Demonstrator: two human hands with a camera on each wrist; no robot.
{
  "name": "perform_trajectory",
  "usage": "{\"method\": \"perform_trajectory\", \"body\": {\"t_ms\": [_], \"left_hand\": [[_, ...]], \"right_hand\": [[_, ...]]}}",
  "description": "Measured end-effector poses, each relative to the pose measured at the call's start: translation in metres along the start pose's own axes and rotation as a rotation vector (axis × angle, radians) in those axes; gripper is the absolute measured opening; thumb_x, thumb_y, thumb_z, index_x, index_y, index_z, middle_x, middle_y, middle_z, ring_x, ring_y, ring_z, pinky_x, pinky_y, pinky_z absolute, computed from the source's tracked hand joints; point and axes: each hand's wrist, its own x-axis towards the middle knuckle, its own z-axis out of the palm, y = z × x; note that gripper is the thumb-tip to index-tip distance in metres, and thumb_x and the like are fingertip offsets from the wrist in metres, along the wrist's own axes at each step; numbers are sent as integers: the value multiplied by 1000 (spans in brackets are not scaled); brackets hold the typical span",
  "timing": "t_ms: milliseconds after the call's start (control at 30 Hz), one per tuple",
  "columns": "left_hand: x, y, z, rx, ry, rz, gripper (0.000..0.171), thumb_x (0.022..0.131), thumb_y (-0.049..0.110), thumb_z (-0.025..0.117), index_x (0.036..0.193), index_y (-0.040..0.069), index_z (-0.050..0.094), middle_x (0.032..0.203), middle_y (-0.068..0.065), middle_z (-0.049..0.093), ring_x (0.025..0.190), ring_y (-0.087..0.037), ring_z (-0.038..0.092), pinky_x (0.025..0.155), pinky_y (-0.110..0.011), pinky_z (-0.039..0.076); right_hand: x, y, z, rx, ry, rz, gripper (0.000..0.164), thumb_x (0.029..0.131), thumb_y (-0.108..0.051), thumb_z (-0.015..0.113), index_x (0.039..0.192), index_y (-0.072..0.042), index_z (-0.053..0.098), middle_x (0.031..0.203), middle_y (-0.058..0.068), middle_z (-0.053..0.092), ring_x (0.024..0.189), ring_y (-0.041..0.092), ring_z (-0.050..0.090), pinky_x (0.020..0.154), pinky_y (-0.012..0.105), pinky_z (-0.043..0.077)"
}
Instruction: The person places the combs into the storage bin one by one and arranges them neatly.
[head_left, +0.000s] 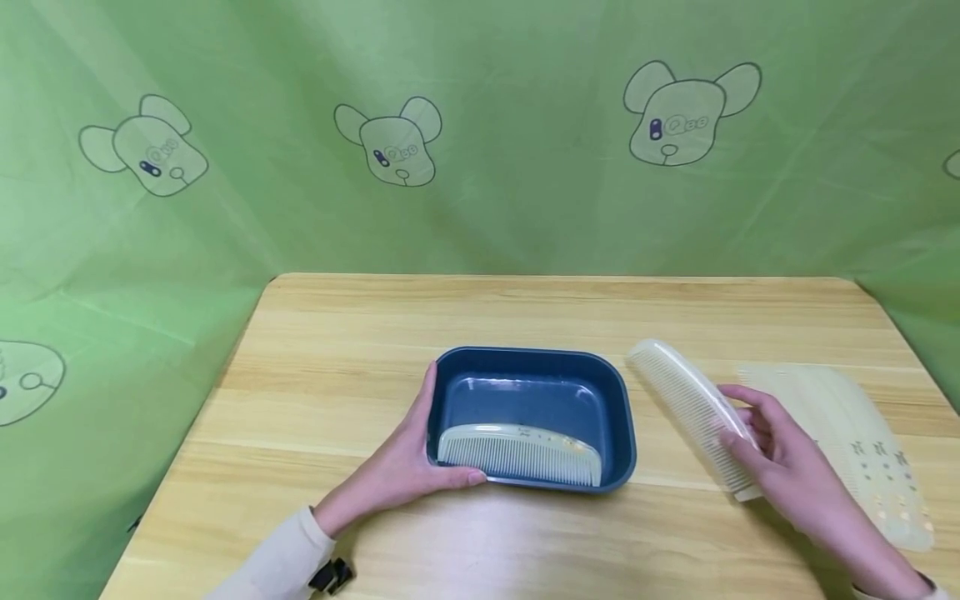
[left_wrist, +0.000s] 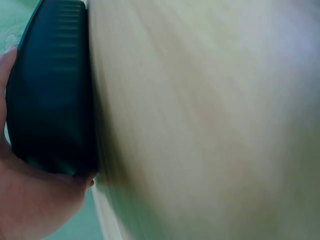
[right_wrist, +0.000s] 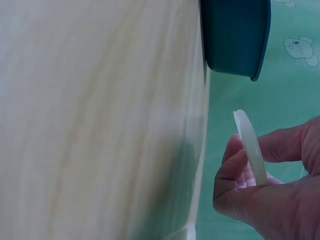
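A pale, curved comb (head_left: 693, 400) is pinched between the thumb and fingers of my right hand (head_left: 791, 462), tilted above the table right of the blue box. The right wrist view catches the same comb (right_wrist: 251, 147) edge-on between thumb and fingers. My left hand (head_left: 401, 454) holds the near left corner of the blue plastic box (head_left: 628, 425), thumb along the front wall and fingers along the left side. The box's dark outer wall (left_wrist: 52, 100) fills the hand's grip in the left wrist view. Inside, another pale comb (head_left: 517, 454) leans along the front wall, teeth downward.
Several matching combs (head_left: 847, 417) lie overlapped on the right of the wooden table (head_left: 337, 333), partly behind the right forearm. A green cloth (head_left: 510, 225) with mouse-head drawings hangs behind and beside the table. A black strap piece (head_left: 332, 575) hangs by the left sleeve.
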Motion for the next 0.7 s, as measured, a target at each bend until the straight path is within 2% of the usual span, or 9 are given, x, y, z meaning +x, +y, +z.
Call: {"method": "perform_trajectory", "body": {"t_ms": [267, 400, 533, 700], "left_hand": [[0, -1, 0, -12, -1, 16, 152, 77, 41, 102, 172, 42, -16, 181, 6, -1, 164, -24, 11, 128, -59, 18], [0, -1, 0, -12, -1, 11, 152, 77, 42, 102, 172, 43, -17, 181, 6, -2, 164, -23, 11, 128, -57, 18], [0, -1, 0, -5, 0, 6, 151, 78, 43, 102, 172, 42, -17, 181, 6, -2, 164, -23, 10, 128, -58, 18], [0, 0, 0, 1, -1, 1, 149, 79, 43, 101, 172, 41, -16, 181, 5, -2, 164, -25, 10, 128, -59, 18]], "right_hand": [[-1, -5, 3, 43, 19, 5, 63, 107, 6, 63, 164, -13, 42, 119, -19, 66, 97, 3, 67, 71, 23, 59], [-1, -6, 4, 44, 26, 14, 63, 108, 5, 62, 165, -9, 40, 121, -19, 65, 99, 2, 66, 72, 22, 59], [-2, -8, 5, 46, 28, 12, 62, 109, 4, 63, 165, -6, 39, 122, -18, 64, 99, 4, 66, 72, 22, 59], [-1, -12, 7, 71, 32, -16, 62, 108, 4, 63, 164, -13, 44, 120, -11, 67, 96, 6, 66, 71, 22, 58]]}}
